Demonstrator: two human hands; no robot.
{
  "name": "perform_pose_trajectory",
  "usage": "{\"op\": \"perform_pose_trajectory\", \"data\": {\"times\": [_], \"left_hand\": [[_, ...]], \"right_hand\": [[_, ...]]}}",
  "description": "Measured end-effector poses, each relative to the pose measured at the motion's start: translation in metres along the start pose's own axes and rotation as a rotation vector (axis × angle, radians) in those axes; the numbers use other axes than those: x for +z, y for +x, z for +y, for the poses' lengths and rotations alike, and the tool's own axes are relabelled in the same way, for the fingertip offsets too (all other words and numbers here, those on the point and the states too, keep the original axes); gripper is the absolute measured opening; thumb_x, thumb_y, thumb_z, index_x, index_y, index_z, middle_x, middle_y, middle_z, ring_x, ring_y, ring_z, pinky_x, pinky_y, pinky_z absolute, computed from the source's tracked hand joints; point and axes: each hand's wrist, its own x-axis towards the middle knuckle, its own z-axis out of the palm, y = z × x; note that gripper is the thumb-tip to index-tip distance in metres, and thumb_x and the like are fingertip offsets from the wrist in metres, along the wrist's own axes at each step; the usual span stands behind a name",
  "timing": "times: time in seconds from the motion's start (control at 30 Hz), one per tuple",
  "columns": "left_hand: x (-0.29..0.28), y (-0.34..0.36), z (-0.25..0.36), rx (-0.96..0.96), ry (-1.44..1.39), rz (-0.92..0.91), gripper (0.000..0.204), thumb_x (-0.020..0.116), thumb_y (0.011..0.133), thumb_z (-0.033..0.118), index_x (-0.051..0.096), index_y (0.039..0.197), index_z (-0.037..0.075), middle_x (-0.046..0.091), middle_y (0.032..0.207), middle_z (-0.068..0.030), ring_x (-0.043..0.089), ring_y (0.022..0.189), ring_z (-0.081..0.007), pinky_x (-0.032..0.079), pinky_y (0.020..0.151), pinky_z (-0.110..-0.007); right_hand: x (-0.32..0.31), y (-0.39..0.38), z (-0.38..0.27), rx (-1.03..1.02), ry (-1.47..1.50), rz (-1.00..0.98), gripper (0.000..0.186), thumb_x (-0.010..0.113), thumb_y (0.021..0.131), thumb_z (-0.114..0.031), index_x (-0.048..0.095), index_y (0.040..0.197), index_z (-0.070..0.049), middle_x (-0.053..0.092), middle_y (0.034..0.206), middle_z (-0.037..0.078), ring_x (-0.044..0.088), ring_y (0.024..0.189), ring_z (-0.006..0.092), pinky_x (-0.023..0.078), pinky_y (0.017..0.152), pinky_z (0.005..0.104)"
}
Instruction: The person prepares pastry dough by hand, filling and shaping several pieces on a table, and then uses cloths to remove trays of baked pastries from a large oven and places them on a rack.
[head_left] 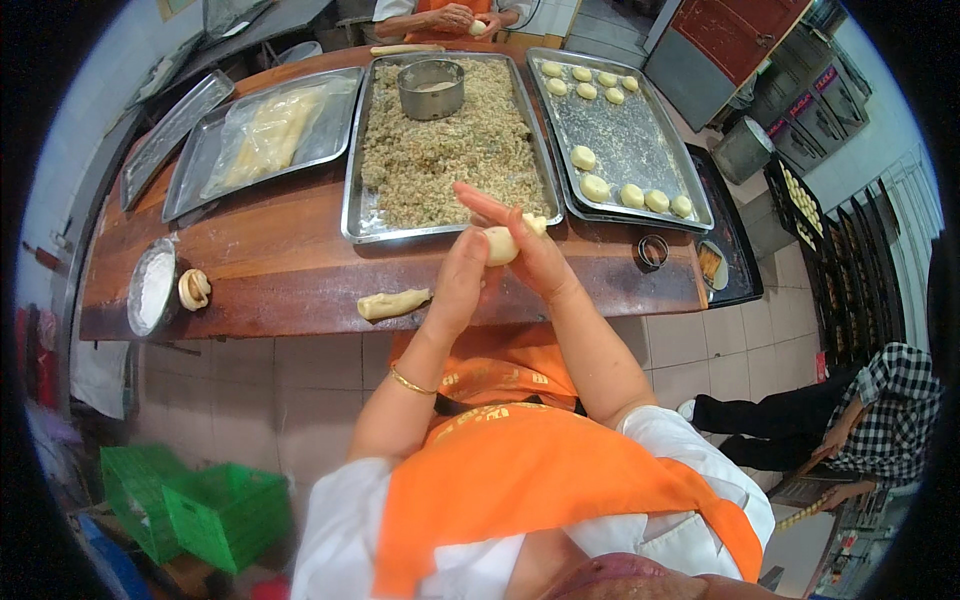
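Between my two hands, over the near edge of the wooden table, is a pale dough ball [500, 247]. My left hand [462, 278] cups it from the left, its fingers partly hidden. My right hand [537, 256] presses it from the other side, and a bit of dough sticks out near its fingers [537, 224]. A short dough strip [393, 303] lies on the table just left of my left hand. Beyond my hands stands a metal tray [350, 220] of crumbly filling [450, 150], with a metal bowl [432, 90] on top.
To the right, a floured tray [640, 120] carries several dough balls [594, 188]. On the left are a plastic-covered dough slab [265, 135] and a flour bowl [152, 290]. Ring cutters [652, 251] sit near the right corner. A co-worker [455, 18] shapes dough opposite; another person [850, 420] stands right.
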Motion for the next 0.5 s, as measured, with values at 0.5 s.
{"op": "perform_pose_trajectory", "data": {"times": [0.5], "left_hand": [[0.018,0.002,-0.011,0.073,-0.142,0.164,0.037,0.047,0.101,0.04,0.047,0.114,0.005,0.056,0.099,-0.0042,0.055,0.079,-0.0101,0.047,0.066,-0.025]], "right_hand": [[-0.001,0.002,-0.005,0.241,-0.23,0.115,0.058,0.04,0.099,-0.055,0.059,0.122,-0.004,0.069,0.112,0.01,0.065,0.081,0.0146,0.054,0.062,0.0288]]}}
